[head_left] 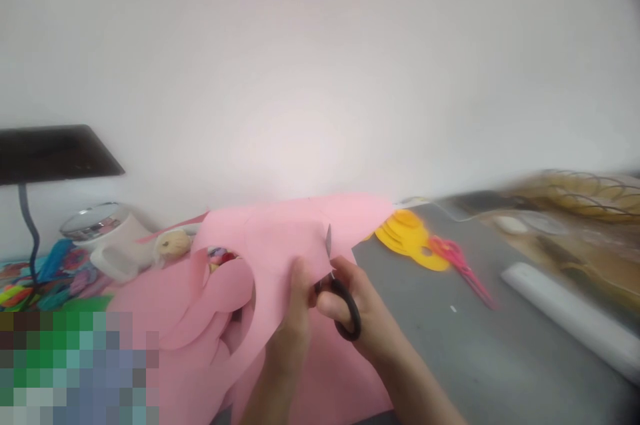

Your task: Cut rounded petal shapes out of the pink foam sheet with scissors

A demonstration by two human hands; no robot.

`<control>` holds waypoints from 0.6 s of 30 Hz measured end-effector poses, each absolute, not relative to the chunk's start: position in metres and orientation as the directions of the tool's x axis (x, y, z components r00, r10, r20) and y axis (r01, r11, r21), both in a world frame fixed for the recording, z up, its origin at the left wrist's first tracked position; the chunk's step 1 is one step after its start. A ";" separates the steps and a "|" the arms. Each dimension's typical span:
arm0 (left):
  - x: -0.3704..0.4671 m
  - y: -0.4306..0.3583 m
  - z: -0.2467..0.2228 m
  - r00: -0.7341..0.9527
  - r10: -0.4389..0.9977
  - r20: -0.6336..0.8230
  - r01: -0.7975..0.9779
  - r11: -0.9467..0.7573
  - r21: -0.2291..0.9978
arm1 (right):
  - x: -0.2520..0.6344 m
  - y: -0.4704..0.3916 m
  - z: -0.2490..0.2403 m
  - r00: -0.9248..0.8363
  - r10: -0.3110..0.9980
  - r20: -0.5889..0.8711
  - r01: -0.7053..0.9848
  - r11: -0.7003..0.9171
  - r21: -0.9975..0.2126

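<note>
A large sheet of pink paper [280,238] is held up in front of me, with a curved opening cut into its left part. My left hand [299,298] pinches it near the lower middle, thumb on the near side. My right hand [355,305] grips black-handled scissors [351,318], fingers through the loops. One blade shows against the paper near its right side; the other blade is mostly hidden. Cut pink pieces [165,345] with rounded edges lie heaped on the left, and more pink paper lies beneath my hands.
Yellow rounded cutouts [405,238] and pink scissors [463,268] lie on the grey table [425,345] to the right. A white roll-like bar [565,312] sits beyond them. At left are a white mug-like container [123,242], colourful small items [60,272] and a dark screen [57,153].
</note>
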State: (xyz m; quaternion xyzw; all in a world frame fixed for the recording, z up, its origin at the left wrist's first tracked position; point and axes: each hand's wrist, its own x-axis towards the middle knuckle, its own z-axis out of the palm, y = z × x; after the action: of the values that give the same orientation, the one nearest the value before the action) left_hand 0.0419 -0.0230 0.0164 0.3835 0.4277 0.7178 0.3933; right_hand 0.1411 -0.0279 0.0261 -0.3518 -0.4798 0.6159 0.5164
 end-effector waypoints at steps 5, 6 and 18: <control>0.040 -0.022 0.016 -0.371 0.896 0.243 -0.196 -0.331 0.923 | 0.139 -0.029 0.027 -0.182 0.983 0.011 -0.246 -0.035 -0.969; 0.039 -0.022 0.016 -0.364 0.894 0.263 -0.177 -0.343 0.923 | 0.139 -0.029 0.027 -0.175 0.985 0.005 -0.238 -0.037 -0.970; 0.039 -0.026 0.020 -0.283 0.932 0.226 -0.115 -0.267 0.957 | 0.137 -0.032 0.032 -0.166 0.984 -0.059 -0.218 -0.095 -0.971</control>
State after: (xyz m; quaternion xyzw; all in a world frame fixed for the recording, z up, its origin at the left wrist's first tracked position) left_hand 0.0389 -0.0265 0.0196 0.4476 0.4566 0.6581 0.3976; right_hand 0.1368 -0.0320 0.0316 -0.4181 -0.4583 0.6106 0.4923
